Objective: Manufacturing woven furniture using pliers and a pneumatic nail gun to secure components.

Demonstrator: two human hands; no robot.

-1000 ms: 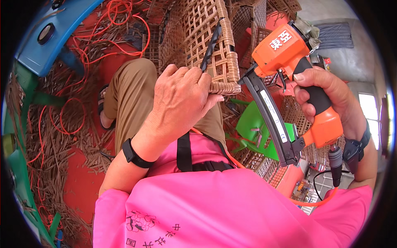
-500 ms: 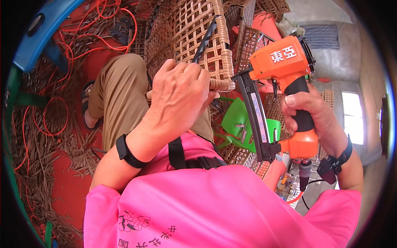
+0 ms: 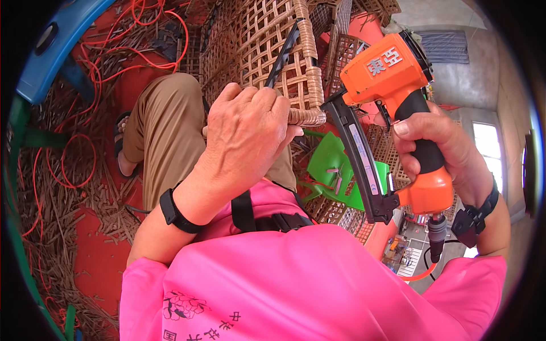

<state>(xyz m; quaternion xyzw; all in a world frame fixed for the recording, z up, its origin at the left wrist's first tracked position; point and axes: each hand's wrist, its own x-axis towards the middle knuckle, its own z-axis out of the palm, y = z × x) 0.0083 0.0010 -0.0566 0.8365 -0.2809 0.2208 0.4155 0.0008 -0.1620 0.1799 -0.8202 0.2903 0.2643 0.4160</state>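
Observation:
A tan woven wicker basket point(image 3: 278, 45) with a thickly wrapped rim stands in front of me. My left hand point(image 3: 247, 122) is closed around the lower edge of its rim, its fingertips hidden behind. A dark strip point(image 3: 282, 57) slants across the weave just above my knuckles. My right hand point(image 3: 435, 139) wraps round the black grip of an orange air nail gun point(image 3: 387, 68) with a long black magazine. The gun's nose is at the basket's lower right corner; whether it presses on the cane I cannot tell. A hose fitting point(image 3: 437, 233) hangs from the gun's handle end.
Green plastic chair point(image 3: 333, 165) behind the gun's magazine. Cane scraps point(image 3: 51, 238) litter the red floor at left, with orange air hose point(image 3: 182, 34) looped over it. A blue plastic piece point(image 3: 60, 42) stands at upper left. More woven panels point(image 3: 341, 62) lie beyond the basket.
The nail gun has tilted, its handle end swinging right with my right hand while its nose stays by the corner. The basket's rim has shifted slightly right; my left hand keeps its hold.

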